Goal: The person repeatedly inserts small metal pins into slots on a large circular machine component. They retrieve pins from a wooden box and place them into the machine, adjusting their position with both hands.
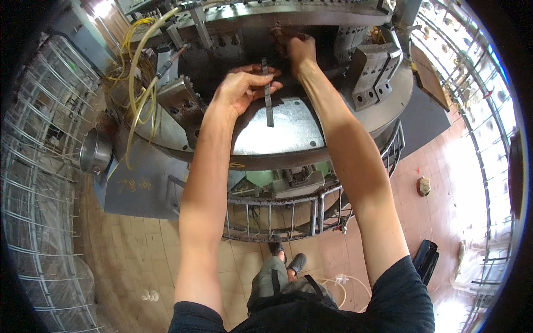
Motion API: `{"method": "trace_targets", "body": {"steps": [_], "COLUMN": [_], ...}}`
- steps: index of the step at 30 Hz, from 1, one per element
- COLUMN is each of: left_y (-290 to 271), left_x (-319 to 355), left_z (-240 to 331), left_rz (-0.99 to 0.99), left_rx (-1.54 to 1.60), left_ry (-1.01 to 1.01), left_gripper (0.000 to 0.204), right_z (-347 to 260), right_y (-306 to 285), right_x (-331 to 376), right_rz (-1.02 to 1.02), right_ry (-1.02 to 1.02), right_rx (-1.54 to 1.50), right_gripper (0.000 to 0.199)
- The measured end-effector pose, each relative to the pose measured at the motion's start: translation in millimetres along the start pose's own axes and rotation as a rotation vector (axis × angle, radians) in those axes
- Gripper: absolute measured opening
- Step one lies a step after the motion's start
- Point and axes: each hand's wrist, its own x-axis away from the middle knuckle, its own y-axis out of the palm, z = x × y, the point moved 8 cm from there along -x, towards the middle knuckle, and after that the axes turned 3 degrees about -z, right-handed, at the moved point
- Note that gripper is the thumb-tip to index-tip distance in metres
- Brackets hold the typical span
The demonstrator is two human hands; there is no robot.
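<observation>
A narrow, flat dark-grey metal strip (268,105) stands nearly lengthwise to me, pinched between the thumb and fingers of my left hand (243,89). Its lower end hangs over the shiny metal plate (291,125) of a round machine table. My right hand (300,51) reaches farther in, under the machine's upper beam (244,23). Its fingers are curled at the dark back wall, close to a small brownish protruding part (276,32). Shadow hides the fingertips and whatever they may grip.
Slotted metal blocks (375,75) stand at the right and an angled bracket (180,102) at the left. Yellowish hoses (136,91) hang on the left near a metal pot (95,151). A curved guard rail (277,216) runs in front. Wire mesh racks (41,166) flank both sides.
</observation>
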Motion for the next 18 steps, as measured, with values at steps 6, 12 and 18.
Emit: {"method": "trace_targets", "body": {"steps": [6,12,18], "left_y": [-2.4,-0.2,1.0], "left_x": [-0.7,-0.2,-0.2], "left_z": [-5.7,-5.4,-6.0], "left_rz": [0.036,0.019,0.019], "left_rx": [0.069,0.075,0.083], "left_ry": [-0.070,-0.063,-0.074], "left_gripper": [0.022,0.020,0.024], "right_z": [13.5,11.6,4.0], "right_y": [-4.5,-1.5,1.6], "right_x": [-9.2,-4.9,1.1], "right_rz": [0.004,0.059,0.071], "right_ry": [0.071,0.097,0.096], "right_rx": [0.043,-0.073,-0.213], "right_gripper": [0.010,0.009,0.016]}}
